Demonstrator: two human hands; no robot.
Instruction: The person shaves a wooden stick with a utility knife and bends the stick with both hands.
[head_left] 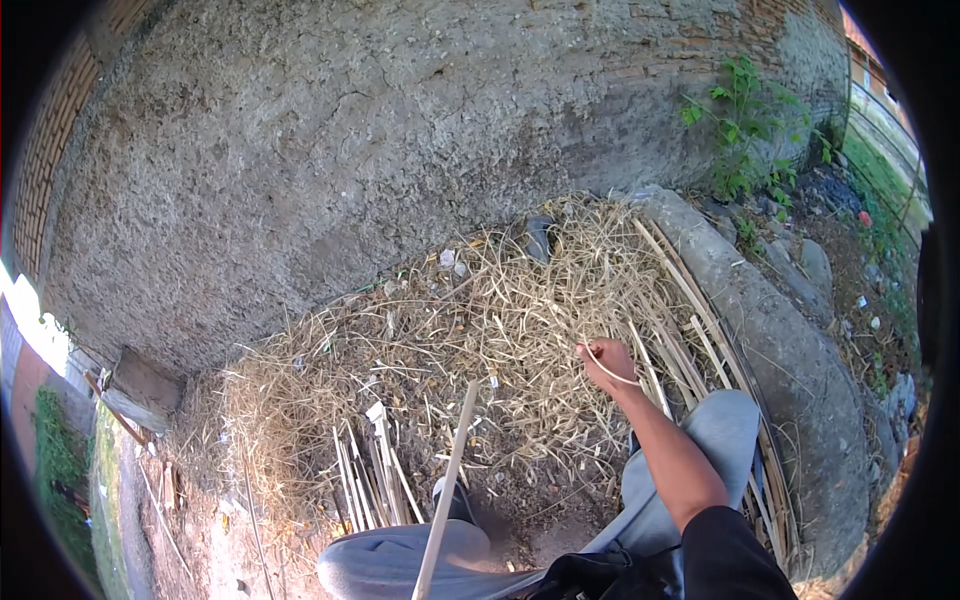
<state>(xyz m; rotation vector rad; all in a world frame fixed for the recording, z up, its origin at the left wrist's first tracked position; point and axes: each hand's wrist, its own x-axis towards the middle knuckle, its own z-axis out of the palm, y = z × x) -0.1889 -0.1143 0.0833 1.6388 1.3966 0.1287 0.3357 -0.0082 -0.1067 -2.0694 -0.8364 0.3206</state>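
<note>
My right hand [608, 362] is closed above the pile of shavings, at the end of my outstretched forearm. A thin, pale, curled strip of bamboo [628, 381] shows at its fingers and bends around the wrist side. My left hand is outside the picture. A long, flat bamboo stick [447, 490] rises from the lower edge between my knees, tilted slightly right; whatever supports its lower end cannot be seen. Below and around the right hand lies a thick heap of pale curled shavings [540, 330].
Split bamboo strips [375, 475] lie bundled left of my foot. Longer strips [690, 300] rest at right along a curved concrete edge [760, 320]. A rough plastered wall [400, 150] stands behind the heap. A leafy plant [740, 130] grows at its right, near stones [815, 265].
</note>
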